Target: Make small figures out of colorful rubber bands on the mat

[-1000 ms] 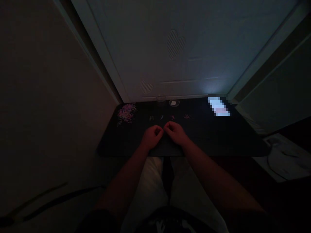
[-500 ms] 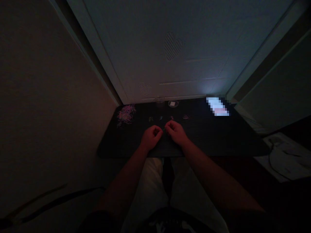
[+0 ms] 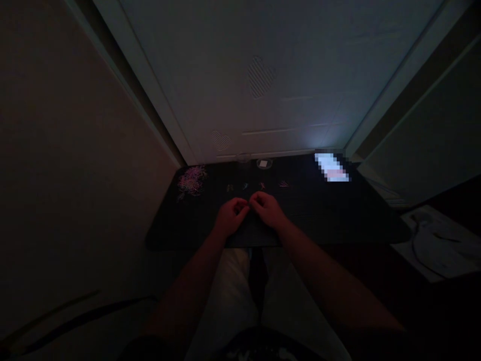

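The scene is very dark. My left hand (image 3: 231,216) and my right hand (image 3: 267,209) rest close together on a black mat (image 3: 338,215), fingers curled with the fingertips nearly meeting. Both pinch something tiny between them that I cannot make out. A heap of thin pink and pale loops (image 3: 191,179) lies at the mat's far left corner. Just beyond my hands, several small coloured bits (image 3: 245,186) sit in a row, the rightmost one pinkish (image 3: 283,184).
A glowing screen (image 3: 331,167) lies at the mat's far right. A small round clear dish (image 3: 264,163) stands by a white door (image 3: 263,75) with heart shapes. A pale sheet with a cable (image 3: 436,243) lies on the floor to the right. My light trousers show below the mat.
My hands have stayed together at the mat's near middle, the fingertips drawing slightly closer. The view has tilted a little, so everything sits slightly left and lower.
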{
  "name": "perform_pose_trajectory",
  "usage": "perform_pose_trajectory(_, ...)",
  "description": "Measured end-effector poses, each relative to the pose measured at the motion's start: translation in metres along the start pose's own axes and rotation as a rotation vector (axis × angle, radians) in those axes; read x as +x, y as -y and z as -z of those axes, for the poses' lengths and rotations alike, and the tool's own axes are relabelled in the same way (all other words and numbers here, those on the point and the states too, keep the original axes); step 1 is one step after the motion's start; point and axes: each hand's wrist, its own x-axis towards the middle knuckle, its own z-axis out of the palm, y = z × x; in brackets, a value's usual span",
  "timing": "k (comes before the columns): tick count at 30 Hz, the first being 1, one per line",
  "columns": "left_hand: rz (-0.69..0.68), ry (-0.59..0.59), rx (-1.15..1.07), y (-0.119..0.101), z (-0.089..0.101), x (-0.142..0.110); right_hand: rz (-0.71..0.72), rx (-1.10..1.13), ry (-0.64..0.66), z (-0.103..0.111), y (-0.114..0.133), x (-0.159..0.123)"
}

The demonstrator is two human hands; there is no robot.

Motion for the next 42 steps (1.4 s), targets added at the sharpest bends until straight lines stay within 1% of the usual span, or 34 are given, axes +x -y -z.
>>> perform_pose_trajectory(5,0.011,-0.009,0.018,-0.0009,0.0006,0.0005,0.008,-0.034,0.009,0.0,-0.0005,0.0)
perform_pose_trajectory(9,0.014,0.015,0.053,-0.0024,0.0014,0.0006,0.008,-0.05,-0.015,-0.0001,0.0013,-0.0009)
perform_pose_trajectory(17,0.016,0.009,0.061,0.0007,0.0008,0.0005,-0.056,0.088,-0.124,0.0003,0.0028,0.0016)
perform_pose_trajectory(22,0.011,-0.026,0.01,0.0,0.0008,0.0006,-0.027,0.064,-0.065,-0.0005,0.0034,0.0016)
perform_pose_trajectory(30,0.0,-0.015,0.048,-0.0005,0.0016,-0.0001,-0.017,0.025,-0.065,-0.001,0.002,0.0008)
perform_pose_trajectory(36,0.016,-0.066,0.04,-0.0014,0.0016,0.0027,-0.059,0.163,-0.205,0.001,0.0062,0.0021)
perform_pose_trajectory(38,0.01,-0.063,0.02,-0.0026,0.001,0.0037,-0.057,0.144,-0.184,0.001,0.006,0.0025)
perform_pose_trajectory(42,-0.016,-0.015,0.028,-0.0034,-0.0005,0.0032,-0.03,0.057,-0.128,-0.0001,0.0024,0.0029)
